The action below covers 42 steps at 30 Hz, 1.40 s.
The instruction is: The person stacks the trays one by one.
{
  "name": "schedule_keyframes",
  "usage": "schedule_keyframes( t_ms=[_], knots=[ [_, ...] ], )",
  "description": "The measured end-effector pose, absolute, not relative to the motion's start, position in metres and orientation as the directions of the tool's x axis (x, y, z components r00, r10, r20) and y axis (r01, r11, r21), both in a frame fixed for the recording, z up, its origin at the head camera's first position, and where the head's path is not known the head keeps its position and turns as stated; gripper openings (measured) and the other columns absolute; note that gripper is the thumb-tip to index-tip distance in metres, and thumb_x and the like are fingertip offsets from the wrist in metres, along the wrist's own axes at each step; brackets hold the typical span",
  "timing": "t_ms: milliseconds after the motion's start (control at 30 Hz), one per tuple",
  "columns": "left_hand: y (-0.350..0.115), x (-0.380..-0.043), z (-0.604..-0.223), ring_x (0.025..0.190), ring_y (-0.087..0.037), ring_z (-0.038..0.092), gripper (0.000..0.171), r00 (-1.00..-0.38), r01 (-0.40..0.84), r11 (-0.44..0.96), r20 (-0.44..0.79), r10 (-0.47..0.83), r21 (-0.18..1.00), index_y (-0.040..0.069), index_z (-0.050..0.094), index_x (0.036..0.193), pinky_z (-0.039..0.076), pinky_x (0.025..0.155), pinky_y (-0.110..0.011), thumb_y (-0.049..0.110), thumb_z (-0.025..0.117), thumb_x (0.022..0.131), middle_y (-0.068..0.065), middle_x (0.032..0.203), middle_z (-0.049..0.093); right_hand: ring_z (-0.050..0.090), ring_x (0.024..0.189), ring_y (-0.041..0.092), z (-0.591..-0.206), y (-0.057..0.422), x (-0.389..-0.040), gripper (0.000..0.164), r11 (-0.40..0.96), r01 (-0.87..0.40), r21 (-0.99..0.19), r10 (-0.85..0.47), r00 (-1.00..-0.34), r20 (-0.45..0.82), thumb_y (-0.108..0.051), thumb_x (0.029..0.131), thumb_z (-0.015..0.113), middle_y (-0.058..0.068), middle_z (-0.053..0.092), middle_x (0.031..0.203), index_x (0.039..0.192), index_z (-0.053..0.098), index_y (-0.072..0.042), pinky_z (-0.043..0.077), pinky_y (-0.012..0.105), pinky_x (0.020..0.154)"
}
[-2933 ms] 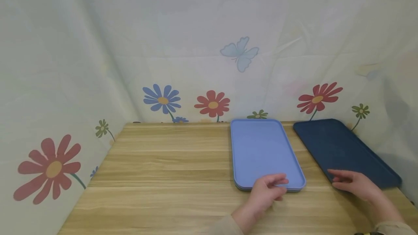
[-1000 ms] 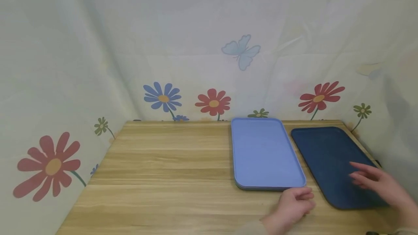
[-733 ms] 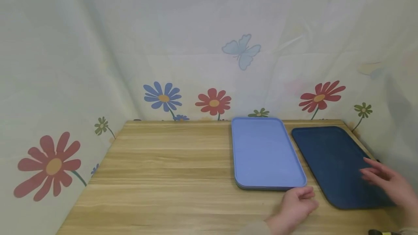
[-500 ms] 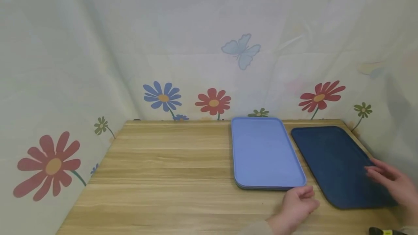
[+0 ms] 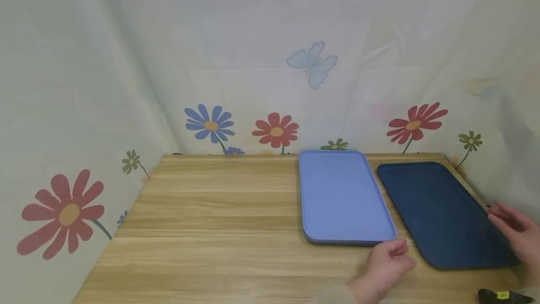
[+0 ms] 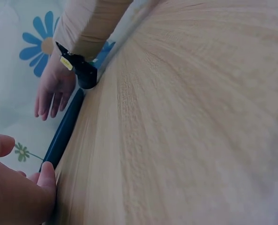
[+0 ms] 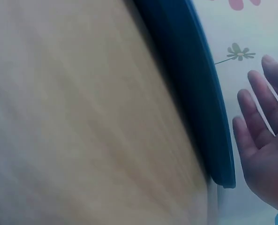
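A light blue tray (image 5: pixel 343 196) lies on top of a stack, its long side pointing away from me. To its right a dark blue tray (image 5: pixel 443 215) lies flat on the table. My left hand (image 5: pixel 386 264) is by the light blue tray's near right corner, fingers loosely bent and holding nothing; whether it touches the rim I cannot tell. My right hand (image 5: pixel 519 233) is beside the dark tray's right edge, partly cut off by the frame. In the right wrist view its fingers (image 7: pixel 258 115) are spread and relaxed, apart from the tray's rim.
The wooden table (image 5: pixel 211 219) stretches to the left of the trays. A cloth backdrop (image 5: pixel 236 50) with printed flowers and a butterfly hangs behind and at both sides. A black wrist device (image 5: pixel 502 296) with a yellow label is on my right wrist.
The dark tray has slid nearer to me since the first frame. My right hand has moved right across it to its outer edge. My left hand shifted right along the stack's front, then stayed.
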<state>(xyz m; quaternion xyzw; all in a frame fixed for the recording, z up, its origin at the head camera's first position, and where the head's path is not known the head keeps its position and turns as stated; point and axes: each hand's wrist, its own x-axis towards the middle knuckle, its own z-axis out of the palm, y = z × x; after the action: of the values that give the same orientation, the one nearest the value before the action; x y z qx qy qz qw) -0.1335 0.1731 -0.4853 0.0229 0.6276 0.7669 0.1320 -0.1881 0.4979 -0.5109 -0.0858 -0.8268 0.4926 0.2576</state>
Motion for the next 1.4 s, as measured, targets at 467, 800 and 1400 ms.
schedule_keyframes(
  t_ms=[467, 800, 1400],
  knots=[
    [0.179, -0.134, -0.487, 0.103, -0.019, 0.066, 0.037, -0.968, -0.201, -0.192, -0.165, 0.187, 0.961, -0.007, 0.069, 0.113, 0.053, 0.087, -0.023, -0.009, 0.069, 0.076, -0.011, 0.109, 0.072, 0.028, 0.095, -0.023, -0.531, 0.516, -0.189, 0.060, 0.626, 0.074, -0.776, 0.390, -0.892, 0.230, -0.026, 0.102, 0.053, -0.035, 0.031, 0.129, 0.155, 0.030, -0.008, 0.032, 0.008, 0.092],
    [0.182, -0.135, -0.486, 0.109, -0.027, 0.065, 0.041, -0.964, -0.226, -0.207, -0.187, 0.190, 0.952, -0.006, 0.067, 0.117, 0.052, 0.092, -0.029, -0.009, 0.068, 0.076, -0.010, 0.116, 0.069, 0.034, 0.139, 0.007, -0.531, 0.515, -0.189, 0.064, 0.654, 0.143, -0.743, 0.383, -0.909, 0.162, -0.030, 0.104, 0.049, 0.018, 0.019, 0.160, 0.154, 0.024, 0.002, 0.029, 0.057, 0.110],
    [0.185, -0.137, -0.489, 0.115, -0.031, 0.061, 0.043, -0.953, -0.263, -0.289, -0.201, 0.227, 0.921, -0.010, 0.064, 0.119, 0.049, 0.099, -0.038, -0.014, 0.067, 0.076, -0.015, 0.121, 0.067, 0.018, 0.148, 0.025, -0.538, 0.515, -0.186, 0.061, 0.600, 0.169, -0.782, 0.428, -0.894, 0.135, -0.024, 0.104, 0.050, 0.013, 0.019, 0.161, 0.155, 0.023, -0.005, 0.024, 0.051, 0.116]
  ],
)
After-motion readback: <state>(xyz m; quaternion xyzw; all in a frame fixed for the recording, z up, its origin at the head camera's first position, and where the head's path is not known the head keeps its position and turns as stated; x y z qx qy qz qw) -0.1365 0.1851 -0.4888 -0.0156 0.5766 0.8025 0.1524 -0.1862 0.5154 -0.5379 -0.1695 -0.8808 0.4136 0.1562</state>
